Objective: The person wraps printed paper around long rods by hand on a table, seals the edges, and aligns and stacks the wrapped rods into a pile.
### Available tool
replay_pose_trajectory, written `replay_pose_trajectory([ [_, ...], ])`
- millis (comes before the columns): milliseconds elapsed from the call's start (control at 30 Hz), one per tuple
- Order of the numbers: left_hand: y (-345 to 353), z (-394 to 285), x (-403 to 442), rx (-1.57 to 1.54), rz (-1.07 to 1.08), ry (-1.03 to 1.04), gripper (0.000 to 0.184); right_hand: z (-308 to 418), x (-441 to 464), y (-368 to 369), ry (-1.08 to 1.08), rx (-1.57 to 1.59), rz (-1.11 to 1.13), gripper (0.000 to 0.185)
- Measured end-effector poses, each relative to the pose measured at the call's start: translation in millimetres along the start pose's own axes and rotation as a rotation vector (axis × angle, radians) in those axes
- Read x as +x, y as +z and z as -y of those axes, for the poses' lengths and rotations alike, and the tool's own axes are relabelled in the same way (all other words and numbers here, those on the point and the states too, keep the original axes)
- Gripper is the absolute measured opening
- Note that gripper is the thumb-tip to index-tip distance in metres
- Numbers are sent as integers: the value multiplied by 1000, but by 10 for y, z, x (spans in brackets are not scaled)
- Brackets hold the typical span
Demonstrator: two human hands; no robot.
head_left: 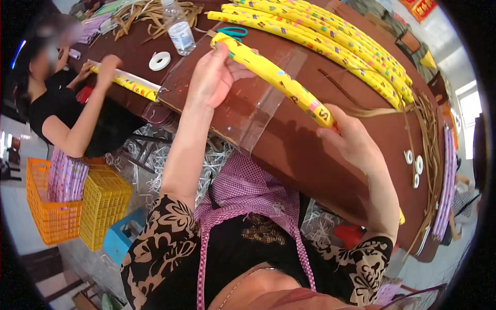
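A yellow patterned tube (276,77) slants over the brown table in front of me. My left hand (217,75) holds its upper left end, the thumb against the tube and the other fingers behind and below it. Around the lower right end my right hand (351,137) is closed, its thumb near the tip. Beyond the tube lies a pile of similar yellow tubes (330,36). Green-handled scissors (232,33) rest just past my left hand. A white tape roll (159,61) and a clear bottle (179,33) are to the left.
A co-worker (67,113) at the left handles another yellow tube (135,88). Brown strips (426,139), small white rolls (418,165) and purple tubes (445,181) are at the right. Orange (51,219) and yellow crates (106,201) stand at the lower left, beside a blue stool (121,232).
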State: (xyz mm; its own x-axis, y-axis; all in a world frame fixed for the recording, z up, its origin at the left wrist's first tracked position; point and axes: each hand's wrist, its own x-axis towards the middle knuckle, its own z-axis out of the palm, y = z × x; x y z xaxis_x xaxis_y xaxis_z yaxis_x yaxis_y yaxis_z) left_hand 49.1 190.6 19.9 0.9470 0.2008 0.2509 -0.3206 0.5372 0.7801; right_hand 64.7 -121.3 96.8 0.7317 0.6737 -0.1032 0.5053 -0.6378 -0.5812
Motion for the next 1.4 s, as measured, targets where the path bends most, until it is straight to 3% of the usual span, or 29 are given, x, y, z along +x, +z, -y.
replay_pose_trajectory([
  [100,98,21,-36,-118,-115,-36,54,45,37,-64,87,54,61,44],
  [200,215,136,-140,17,-17,-169,58,-2,58,-39,54,34,68,43],
  [233,224,199,-175,-135,93,-166,47,15,64,-35,40,30,75,43],
  [333,412,256,-210,22,-7,-112,36,16,82,-19,23,22,92,43],
  [367,337,282,-178,-54,29,-139,32,5,85,-23,23,13,103,44],
  [567,318,217,-180,-95,168,-150,34,-28,94,-61,71,56,138,47],
  [700,328,302,-202,-177,148,-207,34,-47,119,-12,60,58,121,46],
  [767,397,304,-209,-22,15,-200,35,-15,124,-7,56,68,134,47],
  [1067,428,354,-222,-189,82,-218,39,-77,165,-10,49,53,134,48],
  [1233,490,390,-251,-98,31,-222,42,-64,181,26,47,28,136,48],
  [1400,490,341,-269,-95,135,-171,41,-78,178,18,33,32,125,47],
])
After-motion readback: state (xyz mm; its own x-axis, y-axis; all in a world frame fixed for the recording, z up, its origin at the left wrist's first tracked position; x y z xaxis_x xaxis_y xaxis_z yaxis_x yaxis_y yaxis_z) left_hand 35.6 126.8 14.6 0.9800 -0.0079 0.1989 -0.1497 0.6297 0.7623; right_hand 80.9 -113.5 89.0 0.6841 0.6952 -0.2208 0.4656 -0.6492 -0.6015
